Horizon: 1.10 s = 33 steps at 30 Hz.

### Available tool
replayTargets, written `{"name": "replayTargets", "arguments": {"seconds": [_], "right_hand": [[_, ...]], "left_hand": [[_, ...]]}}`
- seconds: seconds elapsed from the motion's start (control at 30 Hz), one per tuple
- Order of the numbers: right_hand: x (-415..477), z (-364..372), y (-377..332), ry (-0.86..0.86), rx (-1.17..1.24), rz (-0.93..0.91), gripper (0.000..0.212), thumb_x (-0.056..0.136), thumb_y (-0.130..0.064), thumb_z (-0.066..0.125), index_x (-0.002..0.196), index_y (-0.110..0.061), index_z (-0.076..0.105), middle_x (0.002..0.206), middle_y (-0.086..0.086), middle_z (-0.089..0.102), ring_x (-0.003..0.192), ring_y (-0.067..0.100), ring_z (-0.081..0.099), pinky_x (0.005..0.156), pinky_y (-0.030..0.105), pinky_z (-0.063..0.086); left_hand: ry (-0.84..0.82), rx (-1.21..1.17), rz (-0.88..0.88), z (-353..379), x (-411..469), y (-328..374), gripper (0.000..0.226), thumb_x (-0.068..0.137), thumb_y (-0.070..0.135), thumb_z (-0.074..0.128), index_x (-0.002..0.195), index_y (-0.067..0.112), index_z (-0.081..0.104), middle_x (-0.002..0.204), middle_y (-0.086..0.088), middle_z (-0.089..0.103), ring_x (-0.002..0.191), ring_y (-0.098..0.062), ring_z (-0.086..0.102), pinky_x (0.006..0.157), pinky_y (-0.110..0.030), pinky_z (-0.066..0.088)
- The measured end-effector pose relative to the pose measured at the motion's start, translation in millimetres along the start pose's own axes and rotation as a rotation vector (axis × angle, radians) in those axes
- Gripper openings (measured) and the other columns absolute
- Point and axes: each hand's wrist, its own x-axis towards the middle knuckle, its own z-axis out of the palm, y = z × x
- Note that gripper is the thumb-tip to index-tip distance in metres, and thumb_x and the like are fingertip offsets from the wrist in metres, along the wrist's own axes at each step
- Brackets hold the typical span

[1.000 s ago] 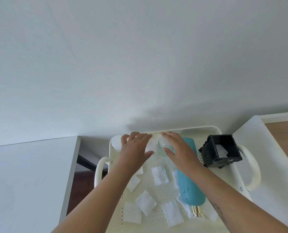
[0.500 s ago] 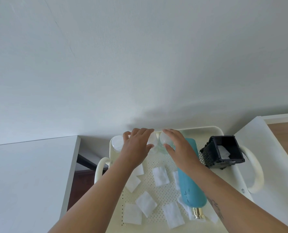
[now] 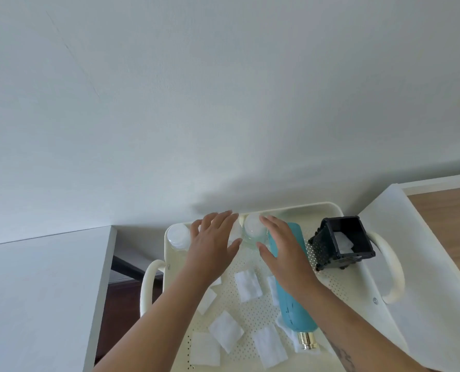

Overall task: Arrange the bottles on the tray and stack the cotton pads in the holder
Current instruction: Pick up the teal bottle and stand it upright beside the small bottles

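Note:
A cream perforated tray (image 3: 352,291) holds everything. A clear bottle (image 3: 178,235) stands in its far left corner. Two more clear bottles stand beside it: one (image 3: 235,232) is mostly hidden under my left hand (image 3: 212,245), the other (image 3: 253,230) rises just left of my right hand (image 3: 285,253). Both hands hover with fingers spread, and I cannot see a firm grip. A teal bottle (image 3: 296,310) with a gold cap lies on its side under my right forearm. Several white cotton pads (image 3: 225,331) lie scattered on the tray. The black holder (image 3: 343,244) at the right contains a pad.
The tray has a looped handle on its left (image 3: 149,285) and its right (image 3: 392,267) side. A white tabletop (image 3: 35,291) lies to the left, a white surface (image 3: 433,277) to the right. The wall stands directly behind the tray.
Both hands have spread a little apart and opened, uncovering the top of the right clear bottle. The teal bottle, pads and holder have stayed put.

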Motion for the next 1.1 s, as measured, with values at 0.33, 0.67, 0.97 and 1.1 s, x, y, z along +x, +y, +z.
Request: {"name": "replayTargets", "arguments": {"seconds": [0.33,0.67,0.97,1.1], "right_hand": [[-80,-2,16,0.194,-0.301,0.202,0.054,0.087,-0.031,0.064,0.137,-0.02,0.048,0.147,0.006,0.042,0.135,0.027,0.038,0.107,0.043,0.041],[-122,23,24,0.161,-0.371,0.35,0.088,0.076,-0.049,0.07,0.148,-0.035,0.021,0.15,0.006,0.033,0.117,0.024,0.05,0.08,0.034,0.057],[-125,30,25,0.14,-0.358,0.399,0.102,0.077,-0.042,0.072,0.147,-0.044,-0.003,0.151,0.005,0.02,0.109,0.022,0.045,0.081,0.032,0.057],[-126,31,25,0.145,-0.351,0.391,0.101,0.078,-0.039,0.071,0.148,-0.044,-0.002,0.153,0.005,0.019,0.109,0.022,0.045,0.083,0.031,0.056]], "left_hand": [[-0.048,0.056,0.14,10,14,14,0.053,0.092,0.045,0.052,0.143,0.031,0.042,0.153,0.007,0.039,0.141,-0.026,0.033,0.115,-0.044,0.023],[-0.088,0.084,0.177,16,13,8,0.061,0.093,0.044,0.051,0.149,0.03,0.031,0.154,0.007,0.037,0.142,-0.027,0.031,0.114,-0.043,0.025],[-0.086,0.099,0.188,18,13,9,0.063,0.092,0.039,0.054,0.15,0.028,0.031,0.153,0.005,0.039,0.139,-0.029,0.033,0.111,-0.044,0.029],[-0.089,0.119,0.188,18,12,10,0.065,0.091,0.038,0.054,0.15,0.027,0.029,0.154,0.005,0.039,0.139,-0.029,0.033,0.111,-0.044,0.029]]}}
